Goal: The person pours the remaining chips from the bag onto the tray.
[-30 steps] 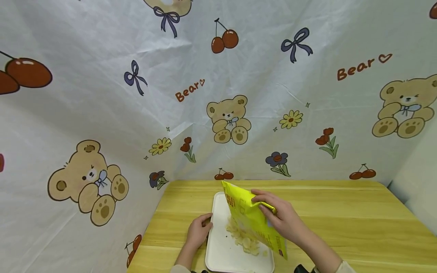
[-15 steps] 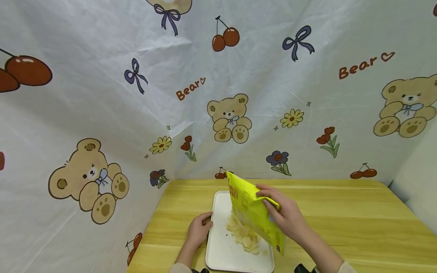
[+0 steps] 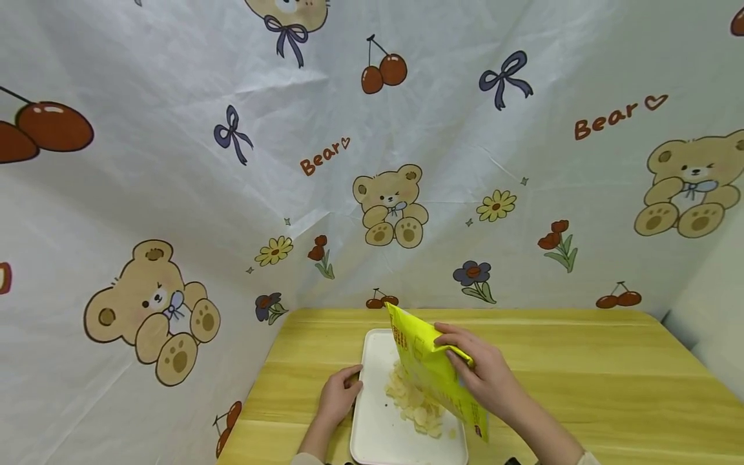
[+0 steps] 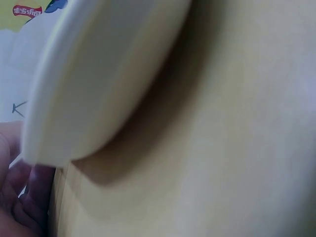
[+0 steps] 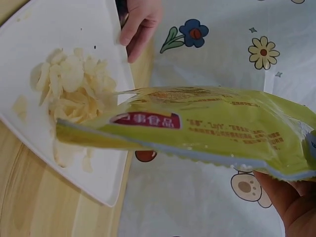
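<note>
My right hand (image 3: pixel 487 374) grips a yellow potato chip bag (image 3: pixel 427 365) by its upper side. The bag slants over a white rectangular tray (image 3: pixel 372 433), its open end down at the tray. A heap of potato chips (image 5: pixel 74 74) lies on the tray beside the bag's mouth in the right wrist view. At the tray's left edge, my left hand (image 3: pixel 338 397) pinches the rim between thumb and fingers. The left wrist view shows the tray's outer wall (image 4: pixel 113 64) close up, with a few fingers (image 4: pixel 12 143) at its corner.
The tray rests on a light wooden table (image 3: pixel 593 374), which extends to the right. Behind and to the left hangs a white cloth (image 3: pixel 442 129) printed with bears, bows, cherries and flowers. Some small crumbs lie on the tray.
The bag and right hand have shifted slightly right, rising a little and then lowering again. The left hand stays at the tray's edge.
</note>
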Tool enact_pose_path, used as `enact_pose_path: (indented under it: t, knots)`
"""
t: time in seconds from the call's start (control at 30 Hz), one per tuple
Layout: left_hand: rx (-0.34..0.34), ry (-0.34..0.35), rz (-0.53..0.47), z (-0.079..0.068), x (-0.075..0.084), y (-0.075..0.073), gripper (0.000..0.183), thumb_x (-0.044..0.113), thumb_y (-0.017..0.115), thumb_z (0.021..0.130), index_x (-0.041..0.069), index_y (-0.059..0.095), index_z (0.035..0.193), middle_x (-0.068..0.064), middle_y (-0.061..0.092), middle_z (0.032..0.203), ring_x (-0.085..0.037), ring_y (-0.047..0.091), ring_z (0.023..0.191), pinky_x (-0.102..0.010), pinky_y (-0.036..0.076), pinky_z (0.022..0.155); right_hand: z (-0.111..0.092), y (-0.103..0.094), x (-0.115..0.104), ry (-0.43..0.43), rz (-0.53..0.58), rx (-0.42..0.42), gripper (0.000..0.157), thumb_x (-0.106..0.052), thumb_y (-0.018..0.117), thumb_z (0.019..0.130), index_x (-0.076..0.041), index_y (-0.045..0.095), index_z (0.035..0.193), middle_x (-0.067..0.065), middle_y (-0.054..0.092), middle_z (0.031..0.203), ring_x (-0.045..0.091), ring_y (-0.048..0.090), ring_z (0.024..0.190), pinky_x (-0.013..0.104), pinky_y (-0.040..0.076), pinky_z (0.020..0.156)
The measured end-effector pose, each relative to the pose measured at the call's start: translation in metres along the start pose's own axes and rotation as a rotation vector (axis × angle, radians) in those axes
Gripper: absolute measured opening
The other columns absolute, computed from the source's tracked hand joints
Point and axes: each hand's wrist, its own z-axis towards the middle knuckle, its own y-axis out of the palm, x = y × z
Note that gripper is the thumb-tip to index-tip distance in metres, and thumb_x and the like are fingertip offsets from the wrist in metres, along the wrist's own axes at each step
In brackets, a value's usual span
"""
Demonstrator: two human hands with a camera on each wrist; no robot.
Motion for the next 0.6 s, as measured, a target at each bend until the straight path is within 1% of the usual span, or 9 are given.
enact_pose_path:
  t: [0.03, 0.17, 0.33, 0.5, 0.57, 0.6]
  knots:
    - [0.002, -0.003, 0.001, -0.0003, -0.0002, -0.0004, 0.036, 0.014, 0.068, 0.093, 0.015, 0.069, 0.129, -0.003, 0.064, 0.088, -0.012, 0.05, 0.07, -0.022, 0.043, 0.056, -0.0002, 0.0003, -0.0001, -0.001, 0.001, -0.001, 0.03, 0.002, 0.068, 0.091, -0.02, 0.069, 0.111, 0.003, 0.064, 0.136, 0.025, 0.064, 0.121, 0.008, 0.046, 0.096]
    - [0.003, -0.003, 0.009, -0.001, -0.0012, -0.0007, 0.036, 0.014, 0.069, 0.093, 0.016, 0.069, 0.129, -0.002, 0.065, 0.094, -0.012, 0.05, 0.074, -0.022, 0.043, 0.058, -0.0014, 0.0007, -0.0002, -0.002, 0.004, 0.002, 0.029, 0.002, 0.068, 0.091, -0.02, 0.069, 0.111, 0.004, 0.064, 0.135, 0.025, 0.064, 0.12, 0.01, 0.048, 0.095]
    - [-0.006, -0.013, 0.01, -0.0023, -0.0018, -0.0002, 0.037, 0.013, 0.069, 0.093, 0.015, 0.068, 0.13, -0.004, 0.065, 0.095, -0.014, 0.05, 0.075, -0.022, 0.043, 0.058, -0.0032, 0.0002, 0.0001, -0.009, 0.018, 0.016, 0.029, 0.003, 0.067, 0.091, -0.018, 0.069, 0.11, 0.006, 0.065, 0.134, 0.026, 0.065, 0.118, 0.004, 0.044, 0.094]
    - [-0.001, -0.005, 0.011, -0.0029, -0.001, -0.0007, 0.038, 0.014, 0.069, 0.093, 0.015, 0.068, 0.131, -0.005, 0.069, 0.111, -0.014, 0.051, 0.079, -0.022, 0.043, 0.06, -0.0037, -0.0011, 0.0012, -0.019, 0.029, 0.036, 0.029, 0.005, 0.066, 0.091, -0.016, 0.069, 0.11, 0.008, 0.065, 0.133, 0.029, 0.065, 0.116, 0.002, 0.043, 0.09]
    - [0.004, -0.001, 0.013, -0.0024, -0.0002, -0.0007, 0.038, 0.014, 0.07, 0.093, 0.015, 0.068, 0.13, -0.006, 0.069, 0.112, -0.014, 0.052, 0.079, -0.022, 0.043, 0.061, -0.0038, -0.0022, 0.0023, -0.02, 0.02, 0.042, 0.029, 0.004, 0.066, 0.091, -0.016, 0.069, 0.11, 0.007, 0.065, 0.134, 0.029, 0.066, 0.116, 0.001, 0.043, 0.09]
    - [0.006, 0.0, 0.014, -0.0021, 0.0003, -0.0007, 0.038, 0.014, 0.07, 0.093, 0.015, 0.068, 0.13, -0.006, 0.069, 0.11, -0.014, 0.052, 0.079, -0.022, 0.043, 0.061, -0.0039, -0.0028, 0.0029, -0.019, 0.017, 0.045, 0.029, 0.004, 0.066, 0.091, -0.017, 0.069, 0.11, 0.007, 0.065, 0.134, 0.028, 0.066, 0.116, 0.001, 0.042, 0.09]
